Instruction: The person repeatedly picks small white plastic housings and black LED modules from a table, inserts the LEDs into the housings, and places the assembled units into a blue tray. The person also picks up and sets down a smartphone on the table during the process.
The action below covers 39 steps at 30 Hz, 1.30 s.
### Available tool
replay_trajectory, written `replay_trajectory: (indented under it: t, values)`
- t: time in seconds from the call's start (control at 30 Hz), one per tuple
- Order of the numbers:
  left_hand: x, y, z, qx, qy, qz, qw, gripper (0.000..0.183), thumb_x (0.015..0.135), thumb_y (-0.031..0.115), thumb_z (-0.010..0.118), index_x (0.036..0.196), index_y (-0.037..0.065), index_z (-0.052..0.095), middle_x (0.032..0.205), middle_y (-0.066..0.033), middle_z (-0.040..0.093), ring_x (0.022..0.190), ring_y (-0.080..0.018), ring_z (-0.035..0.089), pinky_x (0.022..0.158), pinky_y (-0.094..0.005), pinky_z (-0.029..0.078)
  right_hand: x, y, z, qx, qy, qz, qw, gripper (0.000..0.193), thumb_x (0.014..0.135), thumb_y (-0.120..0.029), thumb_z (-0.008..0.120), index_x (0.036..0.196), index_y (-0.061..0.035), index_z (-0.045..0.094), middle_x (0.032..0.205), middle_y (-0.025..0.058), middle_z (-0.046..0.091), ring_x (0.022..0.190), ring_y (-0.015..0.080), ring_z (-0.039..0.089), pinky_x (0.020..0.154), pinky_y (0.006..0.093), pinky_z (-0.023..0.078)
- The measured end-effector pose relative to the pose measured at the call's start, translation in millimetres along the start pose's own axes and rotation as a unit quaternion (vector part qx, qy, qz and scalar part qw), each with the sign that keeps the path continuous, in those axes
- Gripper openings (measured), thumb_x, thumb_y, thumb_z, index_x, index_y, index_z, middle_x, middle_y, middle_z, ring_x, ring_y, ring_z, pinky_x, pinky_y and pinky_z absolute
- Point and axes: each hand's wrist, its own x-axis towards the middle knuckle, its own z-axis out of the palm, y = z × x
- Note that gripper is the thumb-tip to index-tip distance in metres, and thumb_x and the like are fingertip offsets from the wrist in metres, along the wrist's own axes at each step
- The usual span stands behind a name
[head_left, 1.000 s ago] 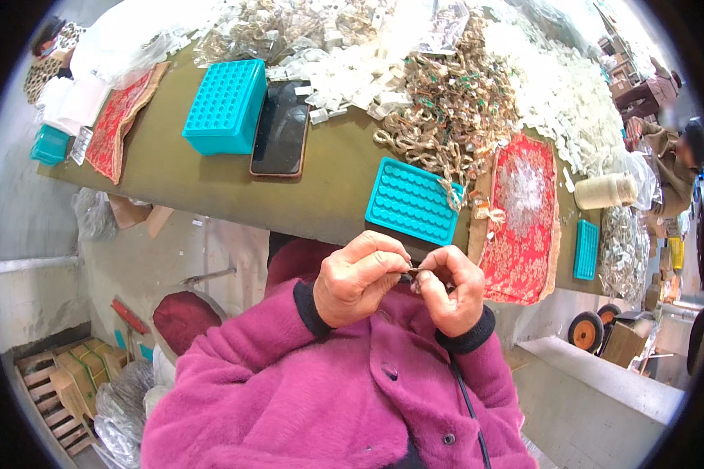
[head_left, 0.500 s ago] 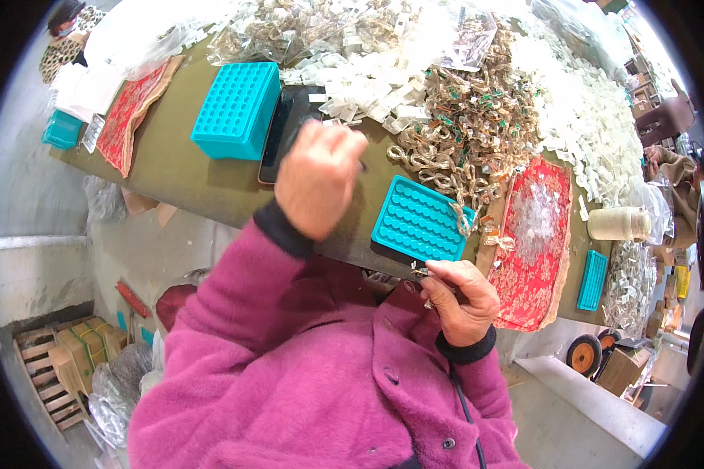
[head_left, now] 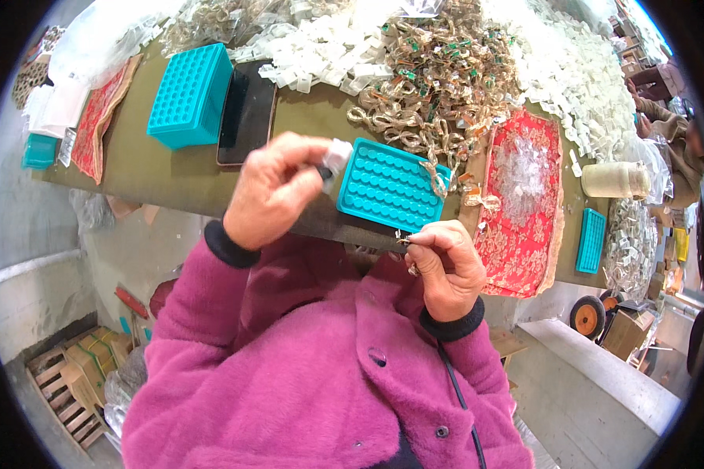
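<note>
in the head view, grasping a white plastic piece (head_left: 337, 153) between thumb and fingers of the left hand (head_left: 267, 189), with something dark at the thumb tip, too blurred to identify. pinching a pronged metal part (head_left: 402, 238) between thumb and forefinger of the right hand (head_left: 450, 267), with a pale coil (head_left: 413, 270) just below the fingertips; cannot tell whether joined to that part.

probably very light in every case. likely stiff, smooth and a little slippery for the white plastic piece, so best taken by its sides. perhaps thin and easily bent at the prongs, so best gripped behind them. probably soft and limp for the coil.

at the left fingertips, just left of the blue-green tray (head_left: 391, 186), for the white plastic piece. at the right fingertips, on the side facing the left hand, below the tray's near edge, for the pronged metal part. farther off, piled beyond the tray: coiled cords (head_left: 454, 70).
</note>
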Motion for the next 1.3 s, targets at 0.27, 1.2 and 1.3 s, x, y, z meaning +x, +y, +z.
replay_trajectory:
  t: [0.27,1.2,1.3]
  values:
    - [-59.9,21.0,52.1,-0.403,-0.049,-0.227,0.885,0.032,0.094,-0.007,0.052,0.121,0.0,0.069,0.091,-0.0083,0.071,0.07,-0.0153,0.066,0.065,-0.0284,0.054,-12.5,-24.2,9.3,-0.14,-0.028,-0.078,0.987,0.022,0.089,0.007,0.079,0.108,-0.0003,0.071,0.099,0.0122,0.067,0.082,0.0188,0.068,0.068,0.0297,0.056]
    - [-97.5,17.5,59.7,-0.19,-0.019,0.012,0.982,0.021,0.094,-0.009,0.069,0.115,-0.004,0.074,0.101,-0.0071,0.073,0.087,-0.0119,0.073,0.073,-0.0268,0.062,-32.4,-25.8,27.6,-0.216,-0.041,-0.176,0.96,0.029,0.082,0.007,0.083,0.108,-0.0016,0.074,0.094,0.0131,0.067,0.081,0.0247,0.068,0.067,0.0335,0.057]
    - [-99.0,14.8,57.0,-0.249,-0.036,-0.025,0.968,0.025,0.092,-0.006,0.075,0.116,-0.002,0.074,0.104,-0.0062,0.073,0.094,-0.0131,0.071,0.081,-0.0278,0.06,-34.0,-22.4,27.5,-0.202,-0.044,-0.172,0.963,0.031,0.08,0.007,0.084,0.109,-0.0025,0.075,0.094,0.0118,0.066,0.08,0.0236,0.068,0.067,0.0328,0.056]
